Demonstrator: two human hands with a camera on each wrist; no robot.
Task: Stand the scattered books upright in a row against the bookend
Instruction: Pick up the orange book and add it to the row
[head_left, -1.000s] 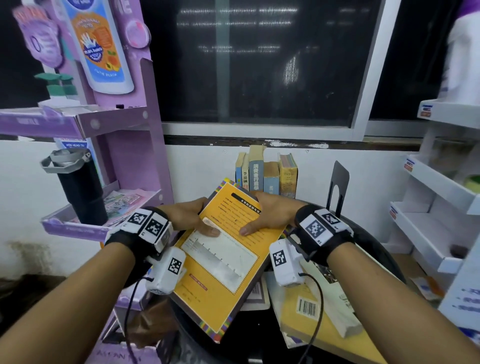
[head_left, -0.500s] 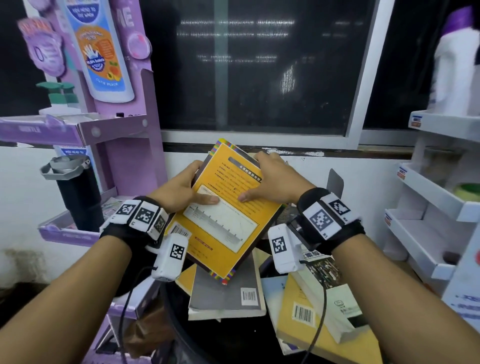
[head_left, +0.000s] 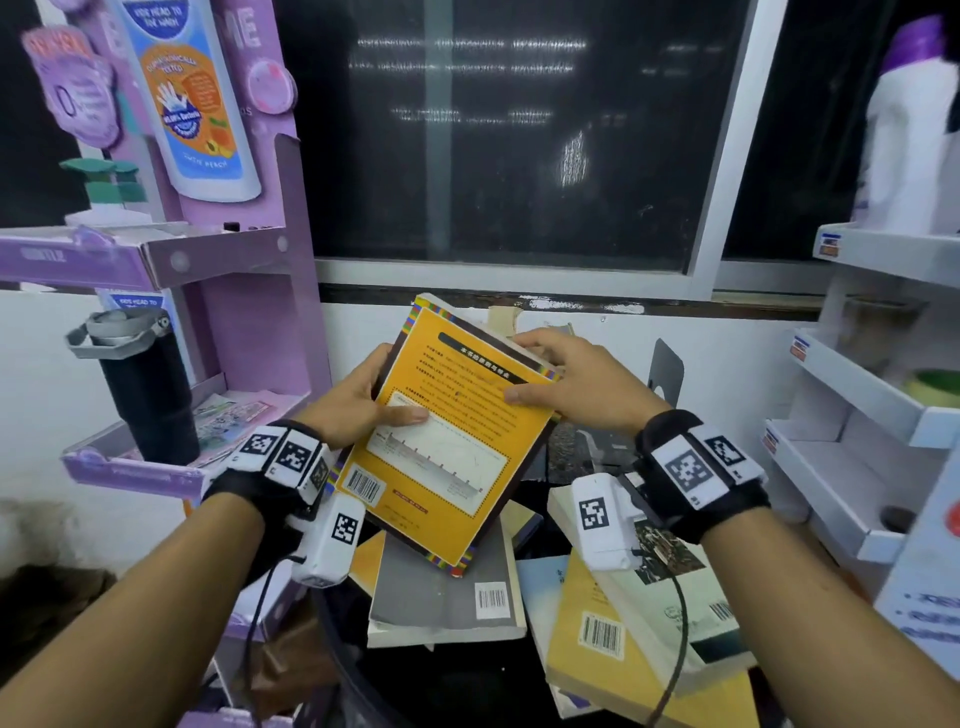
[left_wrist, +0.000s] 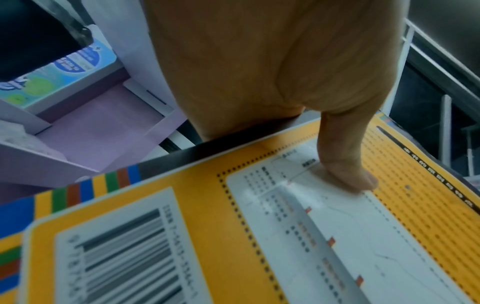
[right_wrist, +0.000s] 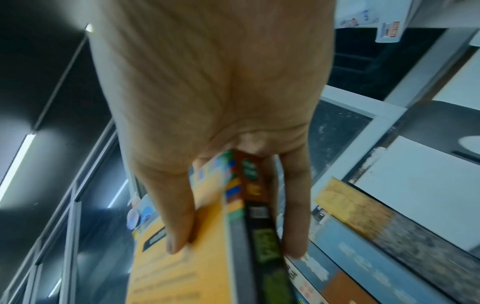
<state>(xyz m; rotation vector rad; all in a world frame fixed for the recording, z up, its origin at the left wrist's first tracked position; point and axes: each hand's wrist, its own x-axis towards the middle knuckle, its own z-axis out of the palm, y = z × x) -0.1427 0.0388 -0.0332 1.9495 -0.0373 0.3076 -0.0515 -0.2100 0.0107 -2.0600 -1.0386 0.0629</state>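
Observation:
I hold a large orange book (head_left: 452, 431) with a striped border in both hands, tilted, back cover toward me, above the pile. My left hand (head_left: 363, 402) grips its left edge, thumb on the cover (left_wrist: 345, 164). My right hand (head_left: 576, 384) grips its upper right corner, thumb on the cover and fingers behind the spine (right_wrist: 259, 226). The black bookend (head_left: 666, 371) stands just right of my right hand. The row of upright books is almost hidden behind the orange book; only tops (head_left: 501, 317) show. Loose books lie flat below: a grey one (head_left: 447, 597) and a yellow one (head_left: 597, 639).
The books lie on a dark round table (head_left: 467, 680). A purple display stand (head_left: 218, 260) with a black tumbler (head_left: 148, 384) is at the left. White shelves (head_left: 852, 405) stand at the right. A window (head_left: 509, 135) and white wall are behind.
Both hands have lifted the orange book up and away from me, tipping it more upright; it now covers the standing row. The loose books underneath have come into view.

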